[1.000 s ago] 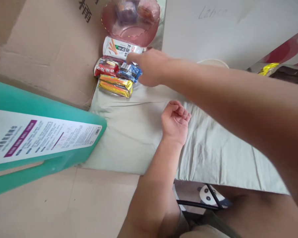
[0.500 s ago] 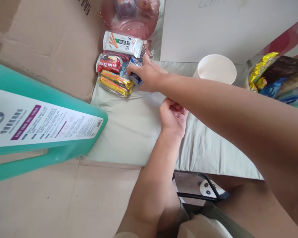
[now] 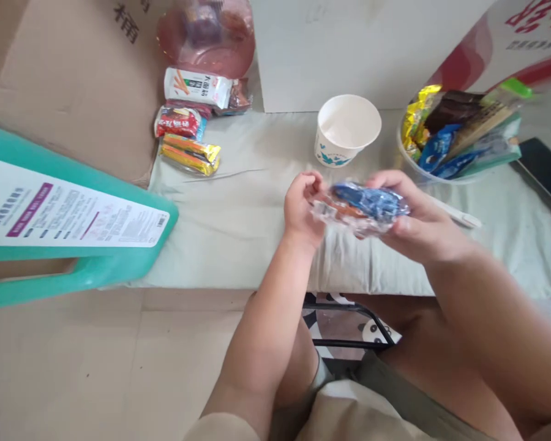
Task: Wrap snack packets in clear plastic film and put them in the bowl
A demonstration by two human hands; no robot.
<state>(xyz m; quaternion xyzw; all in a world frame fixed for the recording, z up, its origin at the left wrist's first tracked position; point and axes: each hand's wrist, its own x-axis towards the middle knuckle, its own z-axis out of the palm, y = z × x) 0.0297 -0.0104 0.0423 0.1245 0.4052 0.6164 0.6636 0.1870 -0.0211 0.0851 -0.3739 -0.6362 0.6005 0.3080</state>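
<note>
My right hand [image 3: 420, 223] grips a blue snack packet [image 3: 371, 201] in clear, crinkled wrap, with brown showing beneath the blue; motion smears it. Just left of it is my left hand [image 3: 303, 205], its fingers curled. The packet's clear end overlaps those fingers, and I cannot tell whether they hold anything. A white paper cup [image 3: 333, 158] with blue-green leaf print stands behind the hands. At the left lie a white snack packet [image 3: 195, 87], a red snack packet [image 3: 177, 122], yellow-orange packets [image 3: 190, 154] and a brown packet [image 3: 240, 97].
A clear tub [image 3: 408, 156] of snacks stands right, beside a dark phone [image 3: 544, 171]. A pink bowl [image 3: 243, 46] sits at the back. A cardboard box [image 3: 73, 110], green jug [image 3: 133, 269] and white box [image 3: 298, 67] border the cloth-covered surface [image 3: 224, 245].
My right hand has left the snack pile and come back to the right with the blue packet. The left hand remains curled, now beside it. The view has shifted right.
</note>
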